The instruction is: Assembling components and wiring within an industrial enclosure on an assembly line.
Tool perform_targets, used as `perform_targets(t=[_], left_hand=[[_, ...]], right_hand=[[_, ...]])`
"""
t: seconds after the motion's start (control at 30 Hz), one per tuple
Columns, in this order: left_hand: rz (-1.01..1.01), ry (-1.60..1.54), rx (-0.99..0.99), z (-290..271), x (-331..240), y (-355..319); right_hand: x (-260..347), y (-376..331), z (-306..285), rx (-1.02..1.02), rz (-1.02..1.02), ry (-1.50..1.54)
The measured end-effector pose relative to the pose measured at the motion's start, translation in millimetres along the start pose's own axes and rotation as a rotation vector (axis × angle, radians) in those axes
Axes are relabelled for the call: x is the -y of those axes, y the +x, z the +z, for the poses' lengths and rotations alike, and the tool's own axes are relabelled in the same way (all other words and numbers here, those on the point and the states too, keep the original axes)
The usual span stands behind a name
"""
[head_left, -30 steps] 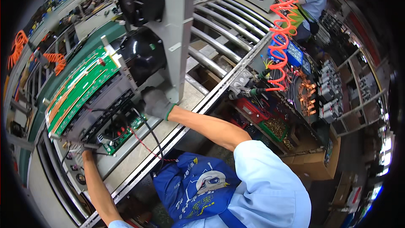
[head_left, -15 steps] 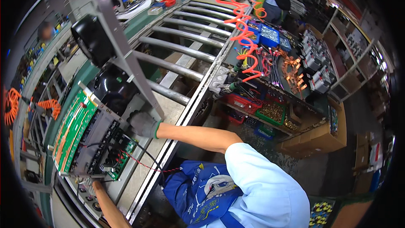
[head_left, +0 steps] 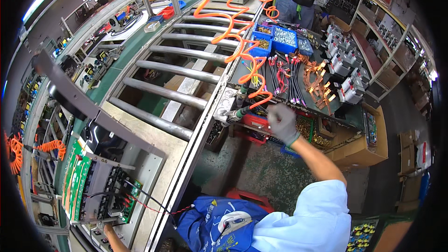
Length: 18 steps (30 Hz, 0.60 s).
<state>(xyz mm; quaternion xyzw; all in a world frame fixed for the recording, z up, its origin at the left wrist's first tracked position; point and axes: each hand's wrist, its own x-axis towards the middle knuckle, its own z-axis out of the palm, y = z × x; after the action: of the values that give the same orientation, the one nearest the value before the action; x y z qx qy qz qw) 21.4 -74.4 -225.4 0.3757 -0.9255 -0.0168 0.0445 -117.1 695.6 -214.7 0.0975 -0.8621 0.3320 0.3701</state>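
My right hand (head_left: pixel 282 123), in a grey glove, is over the red parts bin (head_left: pixel 255 120) beside the bench, close to the tool holder. Motion blur smears its fingers. My left hand (head_left: pixel 103 228) is low at the near end of the electronic unit, against its metal edge; its fingers are mostly hidden. The unit carries a green circuit board (head_left: pixel 78 177), black components (head_left: pixel 111 177) and a grey metal frame (head_left: pixel 79 100) with a black fan. A red-and-black twisted wire (head_left: pixel 156 209) runs from it toward my blue apron (head_left: pixel 219 219).
A roller conveyor (head_left: pixel 172 72) stretches away beyond the unit. Orange coiled hoses (head_left: pixel 238 42) hang over the tool holder (head_left: pixel 228 105). On the right bench lie cable bundles (head_left: pixel 295 81), copper bars (head_left: pixel 317 84) and blue screw bins (head_left: pixel 283 39). Another person (head_left: pixel 298 0) stands at the back.
My right hand has left the unit and swung right to the parts bins. The unit's grey frame appears more tilted to the left. My left hand stays at the unit's near end.
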Motion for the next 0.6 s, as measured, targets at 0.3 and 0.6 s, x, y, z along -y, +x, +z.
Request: perform_targets(t=[0.3, 0.6], left_hand=[[-0.073, 0.105, 0.044, -1, 16, -5], [-0.118, -0.091, -0.056, -5, 58, -63]], right_hand=[[-194, 215, 46, 0.032, 0.221, -0.379], [-264, 297, 105, 0.660, 0.384, -0.729]])
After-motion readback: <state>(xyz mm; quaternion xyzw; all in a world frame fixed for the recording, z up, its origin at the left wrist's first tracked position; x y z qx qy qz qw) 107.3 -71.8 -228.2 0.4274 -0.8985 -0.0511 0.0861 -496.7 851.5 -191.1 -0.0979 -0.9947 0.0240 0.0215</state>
